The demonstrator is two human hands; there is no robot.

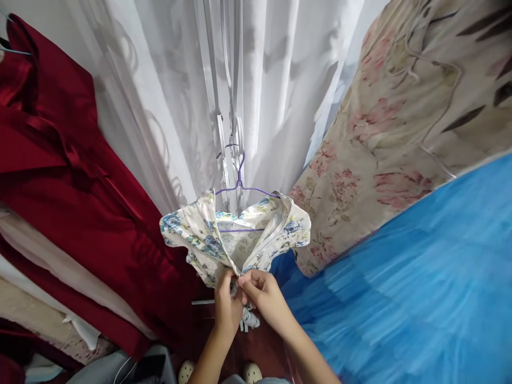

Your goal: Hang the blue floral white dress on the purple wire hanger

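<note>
Both hands meet at the base of the V-neck: the left hand [227, 300] pinches one front edge, fingers curled in close, and the right hand [262, 292] has thumb and forefinger nipped together on the other, right beside it. It looks like a fastening step, edges being brought together; the next move calls for a steady left grip and a fine right-hand pinch. The flowered top [206, 237] spreads just beyond the fingers, its lower part bunched beneath them. Farther up, a purple hanger [239, 184] carries its shoulders before a white curtain [272, 69]. Red garment [124, 218] left; floral garment [346, 181] far right, blue fabric [400, 282] nearer.
</note>
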